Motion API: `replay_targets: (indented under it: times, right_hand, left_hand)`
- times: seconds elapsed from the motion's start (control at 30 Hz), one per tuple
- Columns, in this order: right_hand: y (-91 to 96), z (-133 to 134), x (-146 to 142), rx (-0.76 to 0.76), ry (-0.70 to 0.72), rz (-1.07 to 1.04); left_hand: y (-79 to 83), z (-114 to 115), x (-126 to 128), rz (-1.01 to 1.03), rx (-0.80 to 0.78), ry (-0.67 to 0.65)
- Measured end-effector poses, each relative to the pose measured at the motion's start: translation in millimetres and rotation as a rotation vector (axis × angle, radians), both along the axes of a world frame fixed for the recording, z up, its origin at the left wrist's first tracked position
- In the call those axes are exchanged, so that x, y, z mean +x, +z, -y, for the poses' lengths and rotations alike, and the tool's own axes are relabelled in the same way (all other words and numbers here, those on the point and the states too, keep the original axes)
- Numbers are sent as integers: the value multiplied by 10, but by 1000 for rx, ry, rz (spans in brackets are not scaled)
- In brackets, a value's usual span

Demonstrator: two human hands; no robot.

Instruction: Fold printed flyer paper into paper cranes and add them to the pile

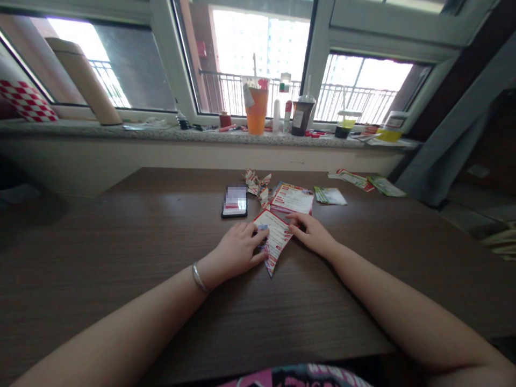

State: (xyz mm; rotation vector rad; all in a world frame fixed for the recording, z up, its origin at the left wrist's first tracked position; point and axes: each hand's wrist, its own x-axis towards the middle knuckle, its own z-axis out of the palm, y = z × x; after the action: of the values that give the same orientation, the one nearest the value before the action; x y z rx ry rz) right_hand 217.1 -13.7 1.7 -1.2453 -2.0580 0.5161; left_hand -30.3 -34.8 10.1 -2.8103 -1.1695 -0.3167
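A folded paper (278,236) lies on the table (322,312) between the two hands, its long point toward the person. The left hand (242,247), fingers parted, rests flat over the paper's left side; a bracelet (199,277) circles that wrist. The right hand (312,234) is loosely curled at the paper's right corner; whether it pinches the paper, I cannot tell. Just beyond are a phone (235,213), folded pieces (264,194) and a paper stack (292,199). Farther off, an orange drink (257,110) stands on the sill (141,131).
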Motion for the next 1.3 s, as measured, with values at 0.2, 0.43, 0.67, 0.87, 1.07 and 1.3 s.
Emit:
replay_targets:
  times: [0.2,0.43,0.67,0.87,1.07,1.3]
  right_hand:
    - [-22,-8,30,86,114,159]
    - [-59,-38,72,166,214,245]
    - [-93,-69,92,129,267,307]
    - [-101,-71,94,130,279,328]
    - [-110,-81,106,104,284,316]
    - [-103,-62,101,134,279,347]
  left_hand:
    - [-47,-45,-11,34,16,-76]
    - [-79,-91,-12,30,43,-240]
    - [-2,-75,23,86,55,-233]
    - [125,-61,-5,46,118,-195]
    - [225,-49,-66,-22,178,-135]
    - [233,-35,-121,-128,38,-10]
